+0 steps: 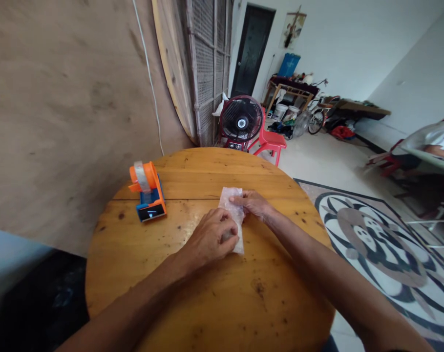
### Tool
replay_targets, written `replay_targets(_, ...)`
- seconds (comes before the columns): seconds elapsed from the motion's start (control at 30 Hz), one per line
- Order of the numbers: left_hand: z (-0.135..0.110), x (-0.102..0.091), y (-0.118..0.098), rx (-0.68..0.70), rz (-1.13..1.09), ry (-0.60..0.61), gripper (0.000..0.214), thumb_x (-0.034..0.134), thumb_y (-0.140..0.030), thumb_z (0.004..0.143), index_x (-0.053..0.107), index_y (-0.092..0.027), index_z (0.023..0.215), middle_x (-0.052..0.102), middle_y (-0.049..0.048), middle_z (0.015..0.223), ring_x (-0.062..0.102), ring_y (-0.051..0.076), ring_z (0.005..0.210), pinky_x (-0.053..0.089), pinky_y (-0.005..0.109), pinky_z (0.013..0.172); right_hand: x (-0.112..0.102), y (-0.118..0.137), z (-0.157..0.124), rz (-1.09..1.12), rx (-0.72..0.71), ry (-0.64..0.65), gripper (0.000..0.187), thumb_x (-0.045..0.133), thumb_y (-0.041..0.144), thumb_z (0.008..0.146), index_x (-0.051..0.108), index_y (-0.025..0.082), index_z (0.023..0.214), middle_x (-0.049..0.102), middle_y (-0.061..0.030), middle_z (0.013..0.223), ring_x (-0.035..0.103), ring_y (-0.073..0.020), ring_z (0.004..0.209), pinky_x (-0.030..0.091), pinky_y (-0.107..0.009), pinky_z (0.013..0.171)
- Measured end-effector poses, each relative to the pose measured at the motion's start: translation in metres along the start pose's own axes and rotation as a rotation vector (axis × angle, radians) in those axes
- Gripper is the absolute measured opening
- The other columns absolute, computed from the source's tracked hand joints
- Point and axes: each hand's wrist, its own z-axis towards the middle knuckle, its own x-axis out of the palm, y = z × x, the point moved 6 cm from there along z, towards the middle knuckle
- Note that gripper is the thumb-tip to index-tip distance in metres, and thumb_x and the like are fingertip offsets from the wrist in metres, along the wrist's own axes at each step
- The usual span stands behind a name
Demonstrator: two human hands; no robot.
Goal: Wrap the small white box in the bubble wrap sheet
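Fingers [227, 234] of your left hand [210, 239] are curled close together and press down on the near half of the clear plastic packet [233, 211]. Your right hand [251, 203] pinches the packet's far right edge. It lies flat near the middle of the tabletop [207, 308], partly hidden under your left knuckles. By the look of it you have it held and smoothed but not taped: the tape dispenser [147, 191] stands well apart to your left, untouched.

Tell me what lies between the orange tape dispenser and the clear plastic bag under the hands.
Head view: only bare round wooden tabletop, with a plank seam, lies between the orange tape dispenser and the clear plastic bag.
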Motion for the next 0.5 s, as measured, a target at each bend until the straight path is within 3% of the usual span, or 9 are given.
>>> replay_targets(0.37,-0.003,-0.0042,-0.0033,-0.014,0.1,-0.047,0.009,0.057,-0.022,0.082,0.066,-0.02,0.082,0.054,0.0066,0.106,0.049,0.022,0.097,0.043,0.038,0.087,0.0025,-0.003,0.0016,0.129,-0.109,-0.175,0.034,0.078,0.046,0.057,0.061,0.017,0.066,0.059,0.0027,0.056,0.049,-0.0099,0.049,0.039,-0.023,0.049)
replay_targets(0.5,-0.0037,-0.0055,-0.0046,-0.016,0.152,-0.069,0.012,0.056,-0.024,0.084,0.067,-0.021,0.081,0.053,0.0064,0.107,0.049,0.022,0.096,0.044,0.039,0.086,0.0023,-0.0049,0.0044,0.145,-0.117,-0.174,0.037,0.077,0.049,0.057,0.06,0.018,0.066,0.059,0.0025,0.056,0.049,-0.0102,0.05,0.04,-0.023,0.05)
